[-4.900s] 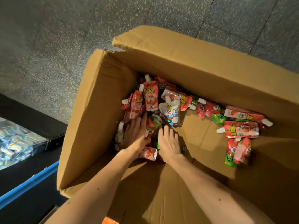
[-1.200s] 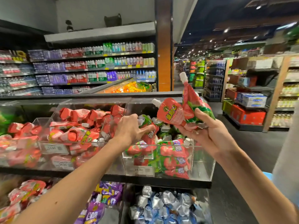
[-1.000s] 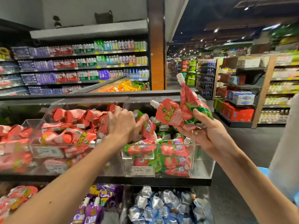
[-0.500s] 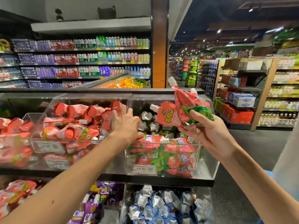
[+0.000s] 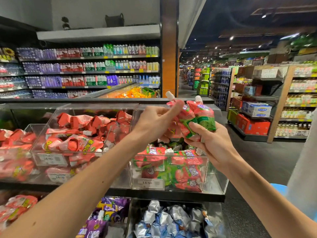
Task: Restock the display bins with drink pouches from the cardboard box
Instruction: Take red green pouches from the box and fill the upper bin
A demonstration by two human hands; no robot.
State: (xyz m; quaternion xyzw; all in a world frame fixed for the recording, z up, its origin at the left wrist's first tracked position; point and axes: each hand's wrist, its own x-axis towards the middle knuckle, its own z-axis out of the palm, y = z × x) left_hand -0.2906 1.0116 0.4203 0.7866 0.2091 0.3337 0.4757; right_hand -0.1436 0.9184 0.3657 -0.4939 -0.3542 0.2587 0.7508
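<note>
Head camera view of a shop display shelf lined with clear bins, as I watch it over the remote feed. The wearer's right hand point(image 5: 211, 145) grips a small bunch of drink pouches point(image 5: 200, 117) by their lower ends, spouts pointing up, above the end bin point(image 5: 218, 172) at the right end of the shelf. The left hand point(image 5: 152, 122) reaches across and pinches the pouch nearest to it, close to its top, with thumb and fingers closed on it. I judge that this pouch is about to be pulled from the bunch and dropped in.

The end bin is roughly half full of red and green pouches. Bare clear wall shows along its right side, so I reckon it can take more. The neighbouring bin point(image 5: 56, 158) to its left is heaped with red pouches close to its rim and looks stocked. Bins towards the shelf's left edge also hold red pouches. The cardboard box is out of frame, so I cannot tell how much stock is left in it. My reading is that restocking is under way, with the bunch in hand not yet placed.
</note>
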